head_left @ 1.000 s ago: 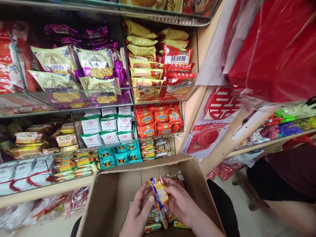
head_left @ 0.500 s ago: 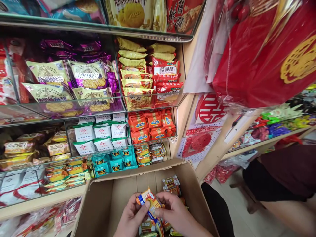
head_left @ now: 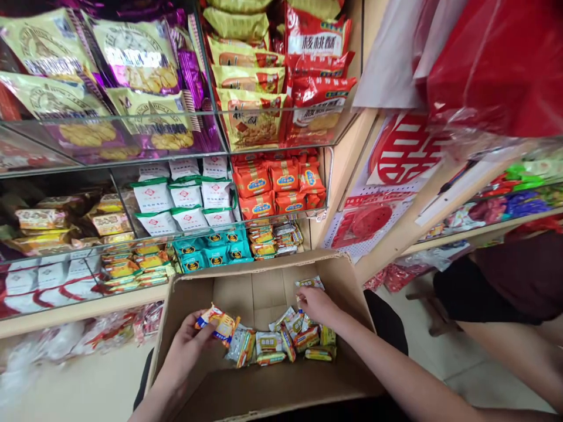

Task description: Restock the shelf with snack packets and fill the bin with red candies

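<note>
My left hand (head_left: 190, 340) pinches an orange, white and blue wrapped snack packet (head_left: 221, 324) between thumb and fingers, over the left side of an open cardboard box (head_left: 187, 305). Deep in the box, toward its right back, my right hand (head_left: 315, 302) has its fingers bent together. Whatever lies under those fingertips is mostly hidden. Just behind it rests a silvery-white packet (head_left: 310, 283). Several small wrapped snacks (head_left: 269, 341), yellow, silver and orange, lie loosely across the middle and right of the box floor.
Beyond the box, glass-fronted shelves hold teal packets (head_left: 215, 257), red packets (head_left: 257, 179), white-and-green packets (head_left: 153, 196) and larger biscuit bags (head_left: 253, 120). Red bags (head_left: 497, 70) hang at upper right. A person's leg (head_left: 510, 340) shows at the right.
My hands have parted: the left moved left with the packet, while the right let go of it and reached right among the snacks. The view has tilted down, showing more of the box.
</note>
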`<state>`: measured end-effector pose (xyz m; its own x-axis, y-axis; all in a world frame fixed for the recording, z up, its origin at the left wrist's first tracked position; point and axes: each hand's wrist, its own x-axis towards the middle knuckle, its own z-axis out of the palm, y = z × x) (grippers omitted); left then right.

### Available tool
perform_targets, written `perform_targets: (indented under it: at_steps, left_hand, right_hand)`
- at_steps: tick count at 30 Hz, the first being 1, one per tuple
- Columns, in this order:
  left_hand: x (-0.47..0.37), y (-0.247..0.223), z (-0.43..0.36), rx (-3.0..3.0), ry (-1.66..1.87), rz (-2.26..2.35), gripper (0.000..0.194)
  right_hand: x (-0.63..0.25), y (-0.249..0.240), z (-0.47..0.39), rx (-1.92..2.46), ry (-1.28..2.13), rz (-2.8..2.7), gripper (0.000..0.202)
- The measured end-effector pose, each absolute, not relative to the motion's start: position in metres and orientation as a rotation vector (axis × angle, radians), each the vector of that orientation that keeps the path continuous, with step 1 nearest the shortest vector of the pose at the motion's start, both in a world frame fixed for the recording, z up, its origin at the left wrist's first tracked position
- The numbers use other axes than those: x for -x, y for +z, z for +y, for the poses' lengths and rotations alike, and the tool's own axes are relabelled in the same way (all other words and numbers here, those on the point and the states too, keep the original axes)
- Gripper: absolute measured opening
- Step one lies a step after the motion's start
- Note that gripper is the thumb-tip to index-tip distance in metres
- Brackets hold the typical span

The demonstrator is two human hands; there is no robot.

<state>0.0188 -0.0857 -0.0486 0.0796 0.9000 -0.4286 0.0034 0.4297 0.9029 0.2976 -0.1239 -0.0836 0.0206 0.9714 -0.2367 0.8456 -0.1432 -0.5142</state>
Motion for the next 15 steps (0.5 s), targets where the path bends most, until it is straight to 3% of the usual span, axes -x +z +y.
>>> perform_targets:
  at_steps: [5, 15]
  left_hand:
    - [-0.013, -0.062, -0.101, -0.745, 0.877, 1.315, 0.040]
    - [-0.007, -0.066, -0.100, -0.623, 0.866, 1.196, 0.021]
  right_hand:
    - [-0.230, -0.119, -0.108, 1.896, 0.987, -2.096, 0.022]
    - [-0.165, -0.154, -0.095, 1.909, 0.950, -2.190, 0.054]
